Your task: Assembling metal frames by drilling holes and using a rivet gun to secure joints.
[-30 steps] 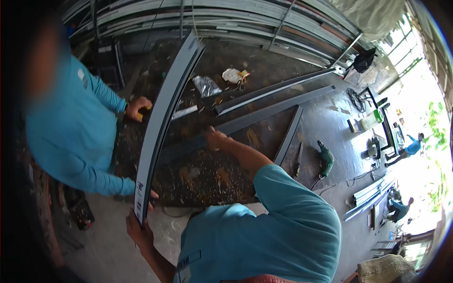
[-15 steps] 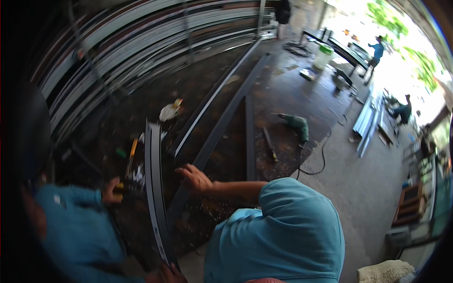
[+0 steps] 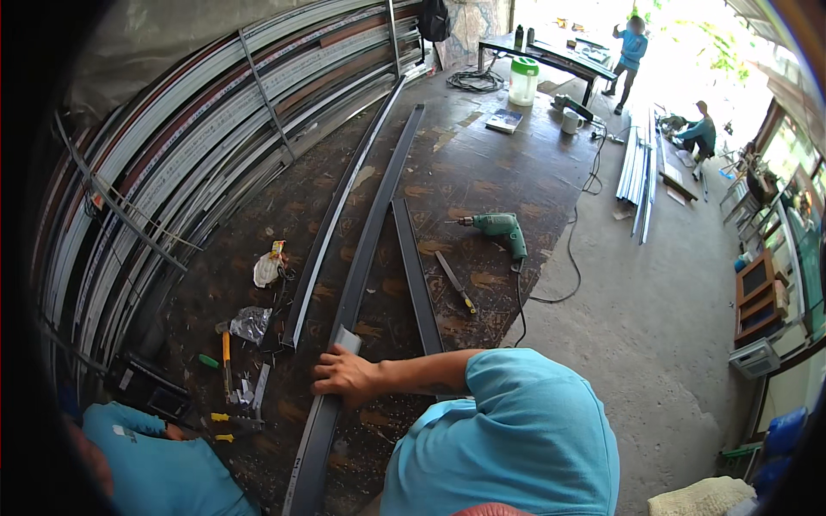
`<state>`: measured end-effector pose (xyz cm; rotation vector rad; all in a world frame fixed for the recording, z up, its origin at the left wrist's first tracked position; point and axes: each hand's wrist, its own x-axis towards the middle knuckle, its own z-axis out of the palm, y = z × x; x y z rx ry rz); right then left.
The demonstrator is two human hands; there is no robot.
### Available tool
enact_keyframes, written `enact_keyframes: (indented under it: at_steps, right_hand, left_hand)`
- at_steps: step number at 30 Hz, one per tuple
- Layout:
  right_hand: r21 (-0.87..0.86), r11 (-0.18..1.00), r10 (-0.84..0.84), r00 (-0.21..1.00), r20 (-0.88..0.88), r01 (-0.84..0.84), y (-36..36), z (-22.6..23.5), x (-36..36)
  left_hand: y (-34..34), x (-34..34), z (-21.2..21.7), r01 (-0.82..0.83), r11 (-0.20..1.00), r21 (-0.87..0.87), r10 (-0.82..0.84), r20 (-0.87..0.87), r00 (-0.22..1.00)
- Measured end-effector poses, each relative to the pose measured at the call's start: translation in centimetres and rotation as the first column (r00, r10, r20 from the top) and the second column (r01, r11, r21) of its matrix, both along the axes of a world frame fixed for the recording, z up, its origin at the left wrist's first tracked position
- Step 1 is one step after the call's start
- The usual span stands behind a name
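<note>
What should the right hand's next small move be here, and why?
Perhaps a slight sideways nudge of the near profile by the right hand, to line it up with the long dark profile: the hand lies across it just short of its grey end, which appears to overlap the long profile.

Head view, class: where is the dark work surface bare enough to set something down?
Widest: between the green drill and the flat pale item beyond it, right of the long dark bar. Narrower: the wedge past the right hand and held bar, between the long dark bar and shorter bar. Crowded: the near left, with the hammer and plastic bag.
</note>
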<state>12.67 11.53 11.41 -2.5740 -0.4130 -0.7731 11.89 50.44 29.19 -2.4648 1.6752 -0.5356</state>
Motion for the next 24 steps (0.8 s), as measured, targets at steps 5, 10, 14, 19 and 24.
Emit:
enact_keyframes:
  at_steps: [5, 10, 14, 19, 24]
  right_hand:
    - [0.234, 0.966, -0.081, 0.987, -0.14, 0.113, 3.0, -0.4, -2.0]
    - [0.381, 0.924, 0.073, 0.972, -0.222, 0.018, 5.0, 1.1, -3.8]
    - [0.171, 0.983, 0.116, 0.945, -0.306, -0.065, 2.5, 1.4, -4.7]
    - [0.262, 0.867, -0.399, 0.906, -0.143, 0.424, -12.0, -3.0, -10.7]
    - [-0.204, 0.222, -0.975, 0.224, -0.014, 0.953, -28.6, -12.8, -24.9]
  left_hand:
    - [-8.2, -2.0, -2.8, -0.343, 0.779, -0.525, 0.098, -0.438, 0.893]
    - [-13.2, -1.9, -7.9, -0.735, -0.093, -0.672, -0.488, -0.613, 0.622]
    - [-12.2, 1.4, -8.7, -0.682, -0.089, -0.726, -0.884, -0.258, 0.39]
    - [-8.6, 2.9, -7.4, -0.645, -0.275, -0.713, -0.581, -0.411, 0.702]
    - [-4.6, -0.8, -5.8, -0.457, -0.527, -0.717, -0.283, -0.36, 0.889]
